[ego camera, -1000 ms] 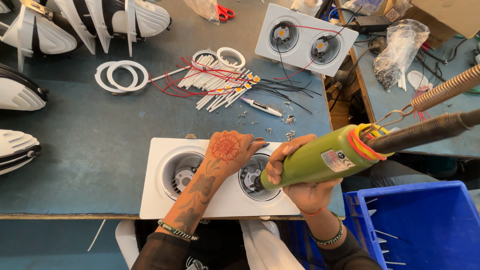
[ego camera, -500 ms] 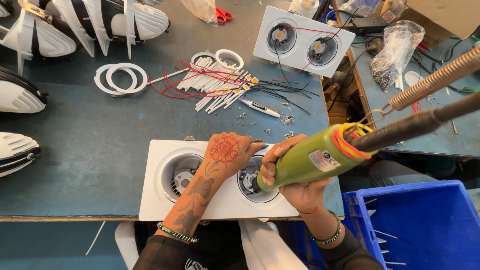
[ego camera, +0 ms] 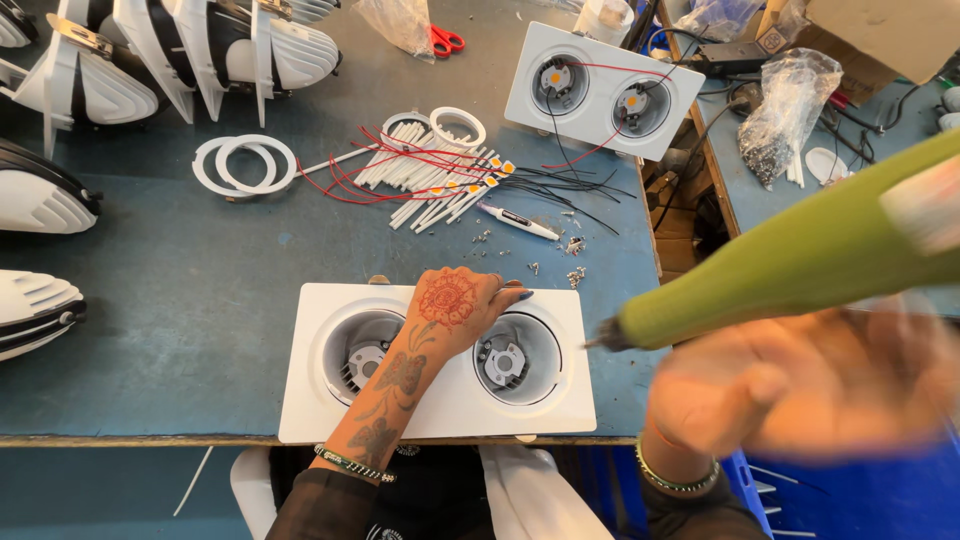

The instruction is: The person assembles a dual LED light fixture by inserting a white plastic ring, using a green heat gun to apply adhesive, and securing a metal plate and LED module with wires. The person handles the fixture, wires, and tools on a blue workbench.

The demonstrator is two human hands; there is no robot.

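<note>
Blue worktable underneath everything, worn and scratched. Near its front edge, a white double lamp housing with two round wells, lying flat. A second housing of the same kind farther back, wired with red and black leads. White finned lamp bodies lined along the far left. At right, a green power screwdriver, blurred, tip pointing left and lifted just off the housing's right edge. Below it the right hand, heavily blurred; probably wrapped around the tool's grip, though fingers impossible to make out. Left hand pressed flat on the housing between the two wells, fingers together and stretched toward the right well. Farther back, a bundle of white tubes among red wires, two white rings beside them, loose screws scattered near the housing.
</note>
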